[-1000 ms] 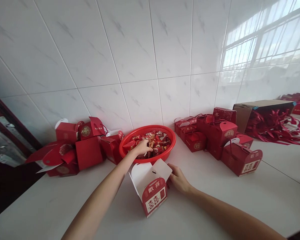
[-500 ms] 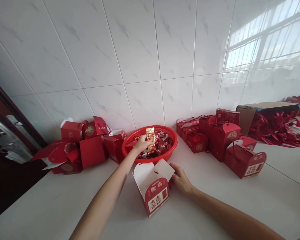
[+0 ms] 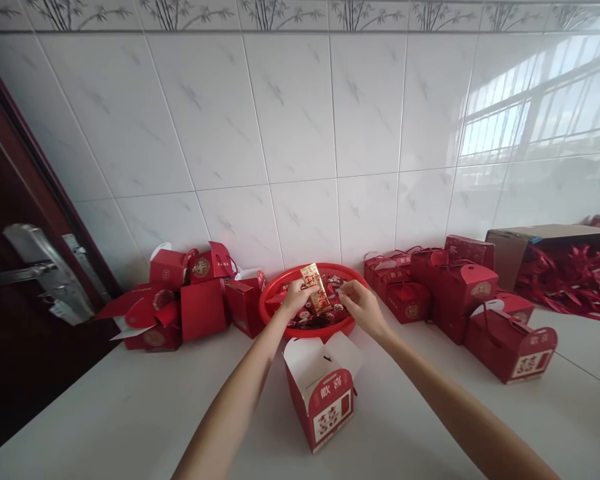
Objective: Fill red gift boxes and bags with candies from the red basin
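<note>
One smooth white table [image 3: 145,407] is left bare along its near left edge. Two groups of red card boxes, left [image 3: 203,312] and right [image 3: 453,293], are parted by a red plastic basket [image 3: 267,319]. A carton [image 3: 504,257] of shiny ribbons is cut off at the frame's right edge. Before the basket, an open box [image 3: 304,405] is set, its inner floor hidden. Wrapped sweets are partly covered by both hands. A glossy gold packet [image 3: 316,288] is pinched above the basket by the left hand's [image 3: 295,298] nearly closed fingers. The right hand's [image 3: 363,307] fingertips are drawn together over the rim; whether anything is gripped cannot be told.
</note>
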The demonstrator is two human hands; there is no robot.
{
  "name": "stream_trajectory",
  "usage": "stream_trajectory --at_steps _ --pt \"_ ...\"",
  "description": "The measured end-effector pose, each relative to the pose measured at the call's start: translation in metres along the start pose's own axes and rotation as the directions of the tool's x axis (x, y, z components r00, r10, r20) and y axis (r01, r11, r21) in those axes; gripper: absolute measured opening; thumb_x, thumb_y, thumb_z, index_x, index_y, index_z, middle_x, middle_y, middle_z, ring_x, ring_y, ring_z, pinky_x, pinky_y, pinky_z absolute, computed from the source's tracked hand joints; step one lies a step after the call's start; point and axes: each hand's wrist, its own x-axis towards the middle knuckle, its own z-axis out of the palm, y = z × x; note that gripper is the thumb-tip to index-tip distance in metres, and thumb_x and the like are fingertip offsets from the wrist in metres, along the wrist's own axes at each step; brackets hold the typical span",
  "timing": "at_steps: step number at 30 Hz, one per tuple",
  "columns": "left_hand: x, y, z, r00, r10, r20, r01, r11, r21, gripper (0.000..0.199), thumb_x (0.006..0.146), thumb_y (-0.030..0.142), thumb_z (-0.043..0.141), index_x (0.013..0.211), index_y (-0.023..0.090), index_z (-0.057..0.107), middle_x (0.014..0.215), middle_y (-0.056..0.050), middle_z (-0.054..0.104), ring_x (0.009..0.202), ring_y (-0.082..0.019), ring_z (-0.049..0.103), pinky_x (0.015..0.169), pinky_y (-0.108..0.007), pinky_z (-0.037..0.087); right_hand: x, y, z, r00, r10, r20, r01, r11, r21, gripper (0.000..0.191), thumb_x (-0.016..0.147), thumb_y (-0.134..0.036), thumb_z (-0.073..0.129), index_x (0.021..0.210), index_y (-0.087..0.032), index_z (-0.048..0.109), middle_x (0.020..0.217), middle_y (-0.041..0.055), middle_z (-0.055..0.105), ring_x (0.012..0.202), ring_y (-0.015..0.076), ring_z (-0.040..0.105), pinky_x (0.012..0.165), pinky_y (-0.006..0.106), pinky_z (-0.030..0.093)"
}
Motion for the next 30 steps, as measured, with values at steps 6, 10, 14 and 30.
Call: stream_trajectory --at_steps 6,10,14,30 --pt "-0.002 0.004 -0.003 0.997 0.050 -0.057 -0.046 0.997 0.055 0.033 0.078 0.049 0.063 0.080 0.017 0.066 0.075 -0.004 0.071 0.075 -0.022 0.067 0.068 -0.031 0.052 0.043 0.014 0.030 0.987 0.088 0.132 -0.099 0.991 0.084 0.023 0.052 -0.027 0.081 0.064 -0.021 0.063 0.053 -0.0047 0.062 0.057 0.0162 0.059 0.057 0.028 0.047" --pt "0.000 0.005 -0.004 0.997 0.068 -0.031 -0.065 0.993 0.101 0.034 0.087 0.038 0.048 0.103 0.018 0.071 0.092 -0.007 0.076 0.089 -0.024 0.070 0.082 -0.036 0.055 0.048 0.019 0.030 0.986 0.124 0.107 -0.148 0.956 0.252 0.023 0.061 -0.037 0.076 0.070 -0.019 0.065 0.067 0.0037 0.072 0.065 0.0224 0.069 0.059 0.033 0.054" --pt "0.005 -0.001 -0.003 0.999 0.040 0.029 -0.045 0.975 0.216 0.031 0.081 0.023 0.056 0.106 0.020 0.074 0.109 -0.009 0.077 0.109 -0.028 0.068 0.101 -0.041 0.049 0.048 0.023 0.022 0.983 0.181 0.016 -0.173 0.909 0.380 0.029 0.065 -0.042 0.072 0.080 -0.020 0.062 0.079 0.0070 0.075 0.074 0.0260 0.073 0.064 0.037 0.059" --pt "0.006 -0.014 0.008 0.952 0.051 0.301 -0.167 0.912 0.374 0.013 0.068 0.025 0.077 0.080 0.020 0.077 0.083 -0.005 0.079 0.083 -0.027 0.073 0.079 -0.035 0.055 0.047 0.020 0.021 0.962 0.253 -0.104 -0.155 0.818 0.554 0.031 0.064 -0.040 0.077 0.081 -0.018 0.063 0.074 0.0015 0.071 0.069 0.0194 0.068 0.067 0.033 0.057"
